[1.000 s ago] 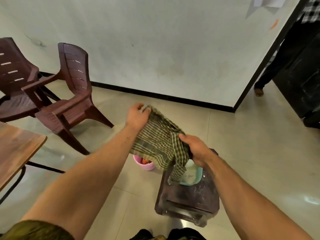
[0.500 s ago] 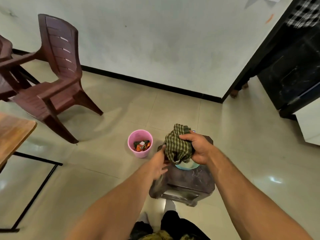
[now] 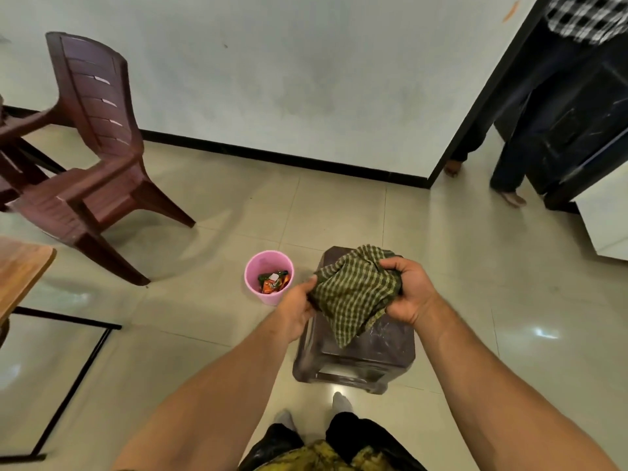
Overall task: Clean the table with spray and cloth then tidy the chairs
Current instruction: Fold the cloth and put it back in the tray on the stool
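A green checked cloth (image 3: pixel 353 294) is bunched between both hands above a dark plastic stool (image 3: pixel 373 351). My left hand (image 3: pixel 299 307) grips its left edge. My right hand (image 3: pixel 407 290) grips its upper right part with curled fingers. The cloth hides whatever lies on the stool top. A dark red plastic chair (image 3: pixel 91 164) stands at the left by the wall, with part of a second one at the frame's left edge. The wooden table (image 3: pixel 20 273) shows only a corner at the far left. No spray bottle is in view.
A pink bin (image 3: pixel 253 283) holding wrappers stands on the tiled floor left of the stool. The table's black metal frame (image 3: pixel 74 375) runs along the floor at the lower left. Another person's legs (image 3: pixel 509 137) stand in the doorway at the upper right.
Held out spread between raised hands a second ago, the cloth has come down over the stool and been gathered up. My left hand has taken hold of it again.
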`<action>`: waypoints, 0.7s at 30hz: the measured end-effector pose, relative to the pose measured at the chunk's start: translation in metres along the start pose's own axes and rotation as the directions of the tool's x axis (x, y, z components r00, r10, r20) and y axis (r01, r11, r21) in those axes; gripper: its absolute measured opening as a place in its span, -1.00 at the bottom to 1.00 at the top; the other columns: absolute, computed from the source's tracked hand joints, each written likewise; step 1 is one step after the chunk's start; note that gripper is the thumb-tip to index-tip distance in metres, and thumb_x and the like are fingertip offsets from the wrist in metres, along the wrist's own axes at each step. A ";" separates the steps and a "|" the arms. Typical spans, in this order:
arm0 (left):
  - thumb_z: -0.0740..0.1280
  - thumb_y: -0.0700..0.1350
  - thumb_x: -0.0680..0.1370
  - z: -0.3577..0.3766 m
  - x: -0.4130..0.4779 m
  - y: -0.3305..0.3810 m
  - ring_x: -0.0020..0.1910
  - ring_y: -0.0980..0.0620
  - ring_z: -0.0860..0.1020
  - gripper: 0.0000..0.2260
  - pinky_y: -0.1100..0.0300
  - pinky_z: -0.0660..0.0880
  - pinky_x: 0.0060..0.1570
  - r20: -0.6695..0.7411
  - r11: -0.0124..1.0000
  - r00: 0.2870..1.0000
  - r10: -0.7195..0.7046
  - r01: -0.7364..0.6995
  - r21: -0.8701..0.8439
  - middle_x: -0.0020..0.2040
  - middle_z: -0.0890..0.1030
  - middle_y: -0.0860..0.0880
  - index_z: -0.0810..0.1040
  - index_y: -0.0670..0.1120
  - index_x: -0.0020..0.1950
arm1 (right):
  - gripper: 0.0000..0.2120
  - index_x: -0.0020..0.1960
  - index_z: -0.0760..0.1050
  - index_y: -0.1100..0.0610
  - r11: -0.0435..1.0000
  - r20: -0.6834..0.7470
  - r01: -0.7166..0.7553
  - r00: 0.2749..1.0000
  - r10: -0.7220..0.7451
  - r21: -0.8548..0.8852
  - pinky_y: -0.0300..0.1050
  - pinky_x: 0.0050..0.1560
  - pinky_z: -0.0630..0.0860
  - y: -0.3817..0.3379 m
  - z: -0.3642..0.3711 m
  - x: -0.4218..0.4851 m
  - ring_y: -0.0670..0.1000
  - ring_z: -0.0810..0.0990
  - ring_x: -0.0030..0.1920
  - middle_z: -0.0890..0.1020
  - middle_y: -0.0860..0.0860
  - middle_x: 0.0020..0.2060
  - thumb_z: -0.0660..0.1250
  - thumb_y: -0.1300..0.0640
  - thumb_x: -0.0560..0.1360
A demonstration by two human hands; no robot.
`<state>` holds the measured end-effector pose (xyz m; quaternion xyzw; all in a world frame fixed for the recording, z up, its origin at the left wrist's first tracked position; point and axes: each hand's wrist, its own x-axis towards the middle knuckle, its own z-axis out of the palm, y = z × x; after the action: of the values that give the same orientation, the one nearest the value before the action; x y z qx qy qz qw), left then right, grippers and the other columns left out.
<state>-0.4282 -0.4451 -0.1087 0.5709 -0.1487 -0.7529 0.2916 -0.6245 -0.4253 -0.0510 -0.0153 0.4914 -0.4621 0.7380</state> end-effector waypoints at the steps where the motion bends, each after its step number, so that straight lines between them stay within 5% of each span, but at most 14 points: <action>1: 0.31 -0.13 0.65 -0.001 0.004 0.000 0.17 -0.13 0.61 -0.73 -0.04 0.53 0.26 -0.037 0.998 0.999 0.029 -0.030 -0.050 0.17 0.65 -0.17 0.51 -0.26 0.28 | -0.69 0.11 0.57 0.35 0.999 -0.038 -0.018 0.999 0.016 -0.049 0.15 0.09 0.55 -0.004 -0.007 0.003 0.25 0.71 -0.10 0.69 0.30 -0.01 0.19 0.21 0.50; 6: 0.38 -0.17 0.60 -0.003 0.009 0.010 0.07 -0.18 0.62 -0.88 -0.13 0.60 0.11 -0.243 0.990 0.962 0.126 -0.138 -0.031 0.01 0.63 -0.18 0.47 -0.16 0.04 | -0.73 0.30 0.49 0.25 0.906 -0.202 -0.132 0.978 0.053 -0.403 0.07 -0.20 0.69 -0.021 -0.048 0.009 0.15 0.73 -0.18 0.72 0.23 -0.05 0.23 0.24 0.62; 13: 0.36 -0.14 0.56 0.016 0.007 0.019 0.10 -0.18 0.61 -0.81 -0.09 0.56 0.18 -0.277 0.995 0.957 0.092 -0.078 0.063 0.05 0.64 -0.20 0.47 -0.19 0.11 | -0.82 0.20 0.53 0.27 0.897 -0.132 -0.126 0.988 0.077 -0.424 0.00 -0.18 0.68 -0.033 -0.070 0.009 0.13 0.71 -0.16 0.72 0.20 -0.09 0.27 0.27 0.62; 18: 0.29 -0.13 0.62 0.018 0.006 0.023 -0.02 -0.06 0.60 -0.77 0.08 0.52 -0.18 -0.296 0.967 0.937 0.187 -0.123 0.223 0.00 0.65 -0.13 0.52 -0.21 0.23 | -0.76 0.16 0.54 0.36 0.988 -0.089 -0.074 0.994 0.063 -0.133 -0.03 -0.15 0.68 -0.043 -0.089 0.013 0.11 0.68 -0.19 0.67 0.19 -0.14 0.28 0.26 0.55; 21: 0.29 -0.19 0.62 0.014 0.006 0.025 -0.10 -0.04 0.59 -0.75 0.18 0.48 -0.24 -0.315 0.899 0.885 0.343 -0.211 0.384 -0.01 0.62 -0.16 0.56 -0.30 0.24 | -0.83 0.04 0.59 0.34 0.952 -0.213 -0.059 0.977 -0.007 -0.300 -0.09 -0.31 0.62 -0.042 -0.095 0.015 0.05 0.69 -0.31 0.69 0.14 -0.26 0.25 0.28 0.61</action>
<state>-0.4355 -0.4702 -0.0951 0.7179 -0.2986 -0.5425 0.3180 -0.7217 -0.4191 -0.0905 -0.0732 0.6325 -0.3701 0.6765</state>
